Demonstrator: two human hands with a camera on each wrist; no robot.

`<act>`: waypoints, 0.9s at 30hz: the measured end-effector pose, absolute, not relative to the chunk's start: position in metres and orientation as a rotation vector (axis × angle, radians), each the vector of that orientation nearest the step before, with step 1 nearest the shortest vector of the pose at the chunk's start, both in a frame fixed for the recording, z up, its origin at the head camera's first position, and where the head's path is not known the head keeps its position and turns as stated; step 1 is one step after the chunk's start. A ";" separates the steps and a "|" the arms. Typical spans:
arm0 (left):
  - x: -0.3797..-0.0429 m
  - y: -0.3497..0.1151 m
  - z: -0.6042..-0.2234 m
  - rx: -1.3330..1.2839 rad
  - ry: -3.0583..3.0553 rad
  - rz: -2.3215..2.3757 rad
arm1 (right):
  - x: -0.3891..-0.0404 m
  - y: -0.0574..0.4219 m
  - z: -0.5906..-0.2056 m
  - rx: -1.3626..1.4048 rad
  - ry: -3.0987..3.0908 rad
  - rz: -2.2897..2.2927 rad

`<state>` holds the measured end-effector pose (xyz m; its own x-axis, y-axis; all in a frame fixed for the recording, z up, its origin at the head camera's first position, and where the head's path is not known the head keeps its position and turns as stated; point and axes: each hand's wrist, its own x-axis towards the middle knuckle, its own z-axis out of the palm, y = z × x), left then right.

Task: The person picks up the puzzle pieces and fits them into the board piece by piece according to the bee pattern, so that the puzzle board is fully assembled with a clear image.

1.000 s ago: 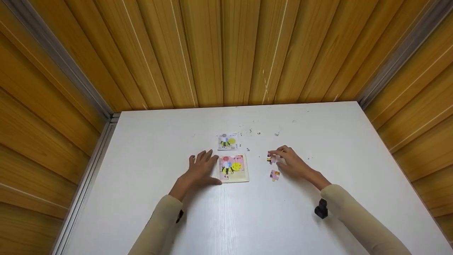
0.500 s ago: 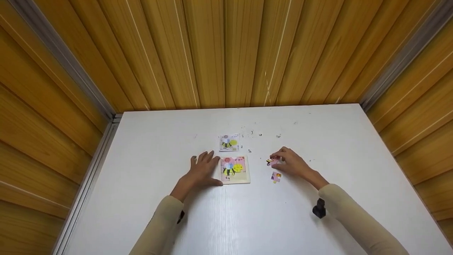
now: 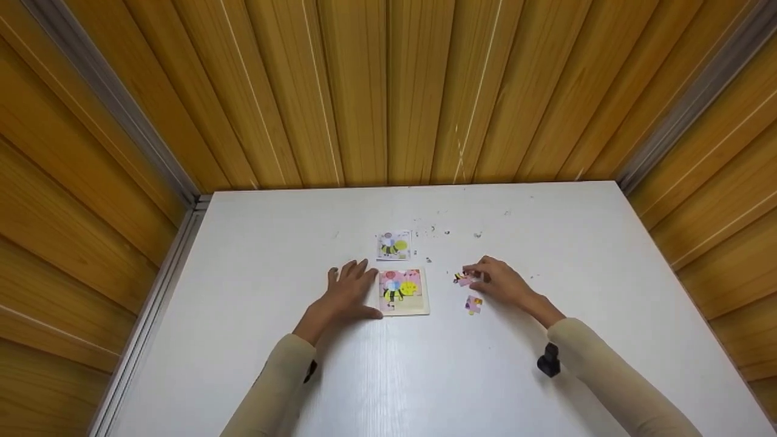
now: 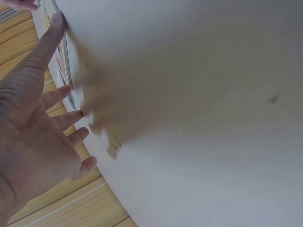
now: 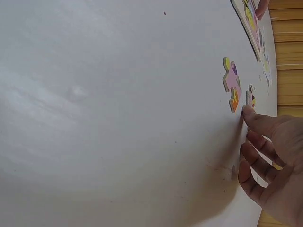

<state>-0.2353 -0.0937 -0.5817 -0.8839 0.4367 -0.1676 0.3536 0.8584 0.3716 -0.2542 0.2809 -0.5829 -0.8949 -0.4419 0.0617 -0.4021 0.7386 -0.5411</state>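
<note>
A square jigsaw board (image 3: 414, 306) lies mid-table, partly filled with a bee picture; bare wood shows at its lower right. Against its left edge rests my left hand (image 3: 341, 297), fingers spread, with thumb and index finger touching the rim. To the right of the board, my right hand (image 3: 505, 284) pinches a pink, yellow and black puzzle piece (image 3: 461, 278) between thumb and fingers, at the tabletop. Just nearer to me lies a loose pink puzzle piece (image 3: 473, 304) with orange and purple parts, also plain in the right wrist view. The fingers partly hide the held piece.
Behind the board lies a small picture card (image 3: 393, 246) with the same bee design. Dark specks and scuffs mark the white table (image 3: 388, 376) beyond it. Wood-patterned panels (image 3: 364, 91) enclose the back and sides.
The right hand has taken hold of the upper puzzle piece; the piece has turned and shifted slightly left. My left hand stays at the board.
</note>
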 end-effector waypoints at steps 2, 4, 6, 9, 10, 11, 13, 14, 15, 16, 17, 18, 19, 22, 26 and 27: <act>-0.235 -0.093 -0.581 0.602 2.784 0.493 | -0.255 0.280 -0.584 -0.673 2.859 -0.870; -0.235 -0.093 -0.580 0.597 2.781 0.497 | -0.254 0.279 -0.584 -0.633 2.856 -0.876; -0.235 -0.093 -0.579 0.590 2.779 0.509 | -0.254 0.278 -0.585 -0.609 2.860 -0.872; -0.235 -0.092 -0.580 0.585 2.785 0.508 | -0.253 0.277 -0.587 -0.581 2.874 -0.849; -0.235 -0.092 -0.580 0.580 2.784 0.503 | -0.253 0.276 -0.588 -0.578 2.879 -0.842; -0.235 -0.092 -0.581 0.576 2.783 0.503 | -0.252 0.276 -0.588 -0.574 2.884 -0.837; -0.235 -0.092 -0.581 0.570 2.780 0.498 | -0.251 0.275 -0.588 -0.566 2.890 -0.836; -0.235 -0.093 -0.581 0.567 2.778 0.501 | -0.251 0.275 -0.588 -0.568 2.893 -0.837; -0.235 -0.093 -0.581 0.566 2.775 0.502 | -0.250 0.275 -0.588 -0.582 2.899 -0.838; -0.235 -0.093 -0.580 0.569 2.774 0.506 | -0.250 0.275 -0.587 -0.595 2.905 -0.840; -0.235 -0.093 -0.580 0.574 2.776 0.511 | -0.250 0.275 -0.587 -0.611 2.910 -0.842; -0.235 -0.094 -0.579 0.580 2.780 0.517 | -0.250 0.275 -0.586 -0.629 2.914 -0.842; -0.234 -0.094 -0.579 0.587 2.783 0.519 | -0.249 0.275 -0.586 -0.651 2.917 -0.842; -0.235 -0.094 -0.579 0.601 2.789 0.522 | -0.248 0.272 -0.583 -0.694 2.916 -0.841; -0.235 -0.095 -0.580 0.611 2.792 0.534 | -0.246 0.267 -0.578 -0.719 2.906 -0.842; -0.235 -0.095 -0.580 0.611 2.790 0.539 | -0.246 0.266 -0.576 -0.717 2.901 -0.845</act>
<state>-0.2346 -0.0949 -0.5797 -0.8854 0.4411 -0.1467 0.3547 0.8450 0.4001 -0.2461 0.2655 -0.5764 -0.8928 -0.4411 0.0918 -0.4214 0.7454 -0.5165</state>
